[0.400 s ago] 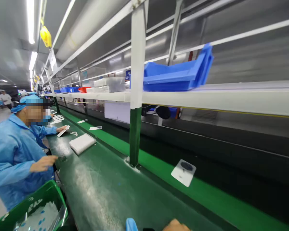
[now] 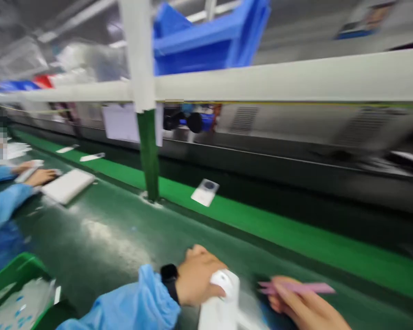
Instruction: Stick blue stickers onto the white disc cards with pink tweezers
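Note:
My left hand point(image 2: 200, 277), with a black watch point(image 2: 170, 277) on its wrist, grips the upper end of a white flat part point(image 2: 221, 305) at the bottom centre. The thumb lies across the part beside a round feature. To the right, my right hand point(image 2: 298, 300) pinches pink tweezers point(image 2: 306, 288), whose tips point left toward the white part without touching it. Something pale and blurred lies on the bench between the hands.
A white card with a dark circle point(image 2: 205, 192) lies on the green strip point(image 2: 261, 217). An upright post point(image 2: 147, 156) supports a shelf point(image 2: 278, 85) with blue bins point(image 2: 206, 43). At left are a co-worker's hands point(image 2: 37, 175), a white stack point(image 2: 68, 185) and a green bin point(image 2: 24, 266).
The view has swung right and down. Both my hands have come farther into view, showing the white part and the pink tweezers. The co-worker's two hands are now together at a pale piece.

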A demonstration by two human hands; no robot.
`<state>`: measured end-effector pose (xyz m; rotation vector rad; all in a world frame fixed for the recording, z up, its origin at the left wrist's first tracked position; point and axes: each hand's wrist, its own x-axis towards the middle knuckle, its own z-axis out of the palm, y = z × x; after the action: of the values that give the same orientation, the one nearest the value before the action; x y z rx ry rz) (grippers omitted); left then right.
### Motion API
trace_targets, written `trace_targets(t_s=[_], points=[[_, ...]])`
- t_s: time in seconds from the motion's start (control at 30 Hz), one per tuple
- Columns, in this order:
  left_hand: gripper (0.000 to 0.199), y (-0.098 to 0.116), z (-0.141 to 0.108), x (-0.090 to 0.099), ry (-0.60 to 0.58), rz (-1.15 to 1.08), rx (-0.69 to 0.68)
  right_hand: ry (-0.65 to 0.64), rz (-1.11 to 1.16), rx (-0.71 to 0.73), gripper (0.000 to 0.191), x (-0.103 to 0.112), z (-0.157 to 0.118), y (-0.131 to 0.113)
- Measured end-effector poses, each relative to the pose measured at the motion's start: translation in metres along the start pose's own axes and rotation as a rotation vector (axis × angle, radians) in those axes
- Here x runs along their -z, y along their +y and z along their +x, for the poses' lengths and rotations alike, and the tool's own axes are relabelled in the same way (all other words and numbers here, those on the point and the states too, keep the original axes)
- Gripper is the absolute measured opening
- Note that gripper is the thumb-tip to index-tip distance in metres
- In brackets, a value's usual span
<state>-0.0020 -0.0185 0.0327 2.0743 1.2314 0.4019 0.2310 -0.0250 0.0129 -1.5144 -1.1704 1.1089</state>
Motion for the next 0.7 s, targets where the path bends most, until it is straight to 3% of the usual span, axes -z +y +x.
trace_targets(t_s=[0.03,0.17,0.33,0.5,0.6,0.7], points=[[0.044,0.004,-0.002,0.004,0.008,0.009,0.012,-0.049,0.013,-0.026,0.048,0.005,-0.010,-0.010],[0.045,0.008,-0.001,0.014,-0.047,0.041,0.022,-0.023,0.076,-0.063,0.050,0.000,-0.021,-0.034],[0.044,0.012,-0.002,0.015,-0.093,0.077,0.017,-0.041,0.020,-0.085,0.043,-0.005,-0.023,-0.037],[0.045,0.014,-0.003,0.016,-0.098,0.076,0.012,-0.168,-0.133,-0.156,0.035,0.016,-0.030,-0.043],[0.045,0.015,-0.002,0.017,-0.120,0.075,0.010,-0.224,-0.087,-0.219,0.037,0.026,-0.032,-0.040],[0.045,0.016,-0.001,0.017,-0.141,0.086,0.007,-0.176,-0.028,-0.228,0.040,0.025,-0.033,-0.031]])
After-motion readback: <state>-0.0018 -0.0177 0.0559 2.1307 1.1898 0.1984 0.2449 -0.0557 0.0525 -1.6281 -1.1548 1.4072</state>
